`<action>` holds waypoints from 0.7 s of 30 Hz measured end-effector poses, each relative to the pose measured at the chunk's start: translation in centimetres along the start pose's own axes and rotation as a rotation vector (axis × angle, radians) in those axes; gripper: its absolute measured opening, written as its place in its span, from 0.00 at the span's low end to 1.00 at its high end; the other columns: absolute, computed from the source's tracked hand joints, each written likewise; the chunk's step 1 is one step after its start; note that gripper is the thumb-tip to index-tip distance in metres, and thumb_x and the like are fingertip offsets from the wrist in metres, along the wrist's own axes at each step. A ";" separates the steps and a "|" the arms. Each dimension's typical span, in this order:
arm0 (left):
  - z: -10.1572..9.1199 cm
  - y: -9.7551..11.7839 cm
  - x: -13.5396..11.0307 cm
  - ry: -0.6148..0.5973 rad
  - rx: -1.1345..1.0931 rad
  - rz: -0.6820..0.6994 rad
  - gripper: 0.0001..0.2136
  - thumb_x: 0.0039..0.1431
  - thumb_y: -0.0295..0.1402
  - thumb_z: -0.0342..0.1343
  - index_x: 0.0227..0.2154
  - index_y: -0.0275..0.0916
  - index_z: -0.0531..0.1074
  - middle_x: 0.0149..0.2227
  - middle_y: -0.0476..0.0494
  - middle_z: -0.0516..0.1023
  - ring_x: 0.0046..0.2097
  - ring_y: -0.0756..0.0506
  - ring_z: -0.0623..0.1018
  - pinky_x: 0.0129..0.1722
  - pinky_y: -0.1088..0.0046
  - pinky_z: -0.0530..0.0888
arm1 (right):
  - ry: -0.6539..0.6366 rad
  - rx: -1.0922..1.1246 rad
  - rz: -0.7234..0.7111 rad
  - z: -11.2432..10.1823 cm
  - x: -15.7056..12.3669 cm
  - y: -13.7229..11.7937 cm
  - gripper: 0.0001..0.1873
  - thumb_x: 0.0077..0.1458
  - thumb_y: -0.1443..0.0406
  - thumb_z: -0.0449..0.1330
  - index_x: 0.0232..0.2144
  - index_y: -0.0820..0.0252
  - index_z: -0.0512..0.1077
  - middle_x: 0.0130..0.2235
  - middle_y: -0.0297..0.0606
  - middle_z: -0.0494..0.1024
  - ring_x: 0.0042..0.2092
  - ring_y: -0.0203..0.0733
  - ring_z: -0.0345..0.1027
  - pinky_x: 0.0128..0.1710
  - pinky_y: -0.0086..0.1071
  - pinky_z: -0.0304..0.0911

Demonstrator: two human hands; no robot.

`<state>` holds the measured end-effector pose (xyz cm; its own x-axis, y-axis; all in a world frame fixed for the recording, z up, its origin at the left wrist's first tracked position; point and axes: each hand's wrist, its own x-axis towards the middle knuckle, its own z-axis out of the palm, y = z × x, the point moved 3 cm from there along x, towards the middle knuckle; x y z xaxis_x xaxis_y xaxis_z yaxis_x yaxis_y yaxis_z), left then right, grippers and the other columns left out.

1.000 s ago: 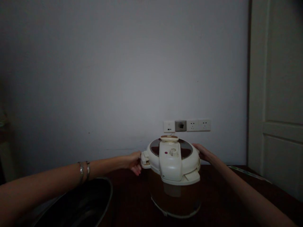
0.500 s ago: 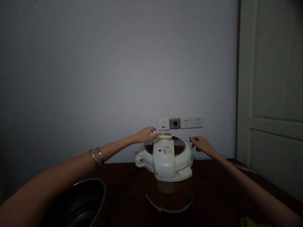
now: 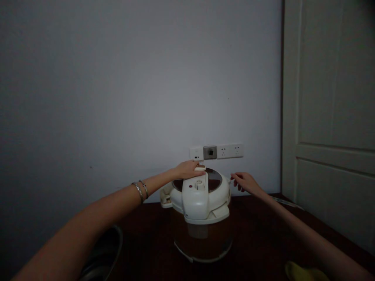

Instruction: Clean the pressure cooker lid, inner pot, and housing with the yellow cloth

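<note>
An electric pressure cooker (image 3: 197,208) with a white lid and a dark brown body stands upright before me. My left hand (image 3: 189,169) reaches in from the left and is closed around the lid knob (image 3: 200,168), fingers partly hidden behind it. Just off the right rim of the lid, my right hand (image 3: 244,182) is held with its fingers loosely bent and apart. Nothing shows between those fingers. A purple-red button and a small dial sit on the lid's front arm.
The cooker rests on a dark table (image 3: 258,234) against a pale wall. A dark, shiny pot (image 3: 101,255) is at the lower left beneath my left arm. Sockets (image 3: 230,151) line the wall behind. A yellowish object (image 3: 303,272) lies lower right; a panelled door (image 3: 334,117) is at right.
My left hand has moved from beside the lid knob onto it and closed around it. My right hand stays near the right rim. The view has shifted slightly to the right.
</note>
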<state>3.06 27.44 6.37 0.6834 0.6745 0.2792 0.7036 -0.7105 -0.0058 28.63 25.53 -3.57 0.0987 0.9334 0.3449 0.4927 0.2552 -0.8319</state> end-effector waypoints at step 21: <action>-0.3 -2.1 0.6 -0.008 -0.526 -0.131 0.27 0.58 0.52 0.41 0.43 0.35 0.73 0.43 0.39 0.76 0.43 0.44 0.73 0.43 0.70 0.66 | -0.177 0.249 0.358 0.5 -2.8 -0.2 0.22 0.59 0.51 0.48 0.46 0.62 0.61 0.22 0.32 0.70 0.17 0.33 0.63 0.14 0.24 0.57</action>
<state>1.92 29.29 6.80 0.5991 0.7645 0.2379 0.5920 -0.6231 0.5111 27.84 22.99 -4.60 0.0647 0.9969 -0.0444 0.2298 -0.0582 -0.9715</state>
